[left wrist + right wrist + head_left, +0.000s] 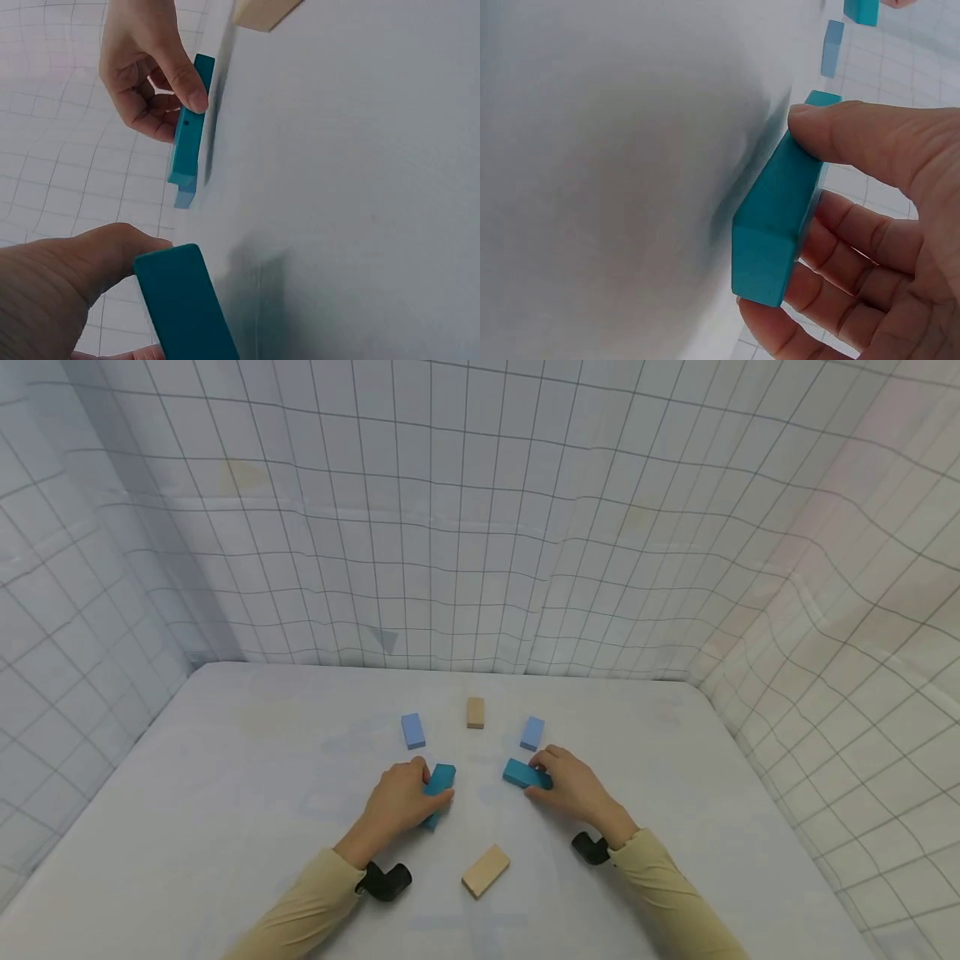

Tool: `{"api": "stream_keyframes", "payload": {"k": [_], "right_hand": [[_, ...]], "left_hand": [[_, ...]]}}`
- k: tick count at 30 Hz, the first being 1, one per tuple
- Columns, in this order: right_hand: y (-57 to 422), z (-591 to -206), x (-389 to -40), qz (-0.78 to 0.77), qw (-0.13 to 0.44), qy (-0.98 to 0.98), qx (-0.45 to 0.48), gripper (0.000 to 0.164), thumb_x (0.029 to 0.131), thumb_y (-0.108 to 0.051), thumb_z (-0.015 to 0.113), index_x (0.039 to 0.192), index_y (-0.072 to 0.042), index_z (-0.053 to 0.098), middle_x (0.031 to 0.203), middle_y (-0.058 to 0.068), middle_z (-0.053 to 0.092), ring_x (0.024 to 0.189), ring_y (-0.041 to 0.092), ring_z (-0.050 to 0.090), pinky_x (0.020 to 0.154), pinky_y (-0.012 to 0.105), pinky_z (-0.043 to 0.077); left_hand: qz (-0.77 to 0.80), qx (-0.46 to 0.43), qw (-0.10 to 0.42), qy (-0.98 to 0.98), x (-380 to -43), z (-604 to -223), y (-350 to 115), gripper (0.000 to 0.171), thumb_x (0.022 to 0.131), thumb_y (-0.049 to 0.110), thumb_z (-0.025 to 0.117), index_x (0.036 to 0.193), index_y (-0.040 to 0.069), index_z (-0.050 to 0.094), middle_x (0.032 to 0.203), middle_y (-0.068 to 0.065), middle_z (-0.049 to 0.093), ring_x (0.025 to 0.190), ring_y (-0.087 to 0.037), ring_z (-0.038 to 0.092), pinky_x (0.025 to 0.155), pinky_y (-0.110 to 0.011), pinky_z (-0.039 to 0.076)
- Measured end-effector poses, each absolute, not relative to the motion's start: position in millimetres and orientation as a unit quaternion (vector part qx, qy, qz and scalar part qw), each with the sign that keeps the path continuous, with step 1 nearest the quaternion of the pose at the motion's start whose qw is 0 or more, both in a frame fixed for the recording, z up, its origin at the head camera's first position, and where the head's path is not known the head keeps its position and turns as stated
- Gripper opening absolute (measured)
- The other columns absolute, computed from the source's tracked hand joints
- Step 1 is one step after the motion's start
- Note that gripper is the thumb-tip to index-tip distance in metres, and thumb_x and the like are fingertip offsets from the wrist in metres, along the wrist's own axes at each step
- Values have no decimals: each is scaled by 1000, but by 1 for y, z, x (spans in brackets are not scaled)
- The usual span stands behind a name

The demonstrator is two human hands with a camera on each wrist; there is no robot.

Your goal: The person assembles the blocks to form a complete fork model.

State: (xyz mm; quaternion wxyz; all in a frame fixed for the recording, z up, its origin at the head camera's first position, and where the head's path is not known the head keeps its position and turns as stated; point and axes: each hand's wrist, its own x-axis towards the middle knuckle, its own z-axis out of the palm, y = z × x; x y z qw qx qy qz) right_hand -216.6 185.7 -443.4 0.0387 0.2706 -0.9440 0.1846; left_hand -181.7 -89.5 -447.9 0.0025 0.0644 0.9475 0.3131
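Observation:
My left hand (405, 795) grips a teal block (442, 777) between thumb and fingers, left of the middle; its end faces the camera in the left wrist view. Across from it, my right hand (572, 783) pinches a second teal block (517, 772), thumb on one side and fingers on the other, as the right wrist view shows. Just beyond the right hand lies a light blue block (532, 733). Another light blue block (413, 731) lies beyond the left hand. Nearer the body, between the forearms, is a tan wooden block (486, 870).
Farther back, between the two light blue blocks, stands another tan block (476, 712). Everything sits on a white-covered table (262, 760). A white grid-patterned curtain (480, 527) hangs at the back and along both sides. Black wrist cameras (386, 882) are strapped at both cuffs.

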Motion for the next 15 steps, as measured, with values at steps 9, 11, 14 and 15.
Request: {"api": "stream_keyframes", "payload": {"k": [9,11,14,15], "right_hand": [[178,-439,-217,183,49,-943,273,33,79,-23,79,103,-6,64,92,0,57,80,13,54,69,31,49],[177,-440,-217,182,49,-944,272,33,79,-23,79,103,-6,64,92,0,57,80,12,54,69,30,49],[177,-441,-218,182,50,-944,272,34,79,-25,79,103,-7,64,92,-1,56,80,11,53,69,30,48],[177,-442,-218,182,51,-944,272,34,79,-25,79,104,-7,64,92,-1,56,79,11,53,69,29,48]], "left_hand": [[324,87,13,942,-184,-446,-65,38,79,36,77,79,6,53,61,-1,46,52,-12,44,43,-24,34],[324,91,12,942,-185,-447,-61,38,79,35,77,79,6,52,62,-1,47,52,-12,44,44,-24,34],[321,95,11,942,-186,-448,-57,38,78,34,78,78,6,52,63,-1,48,53,-12,46,44,-24,36],[319,95,11,943,-186,-448,-55,38,78,33,78,77,6,52,63,-1,49,53,-13,47,44,-24,36]]}}
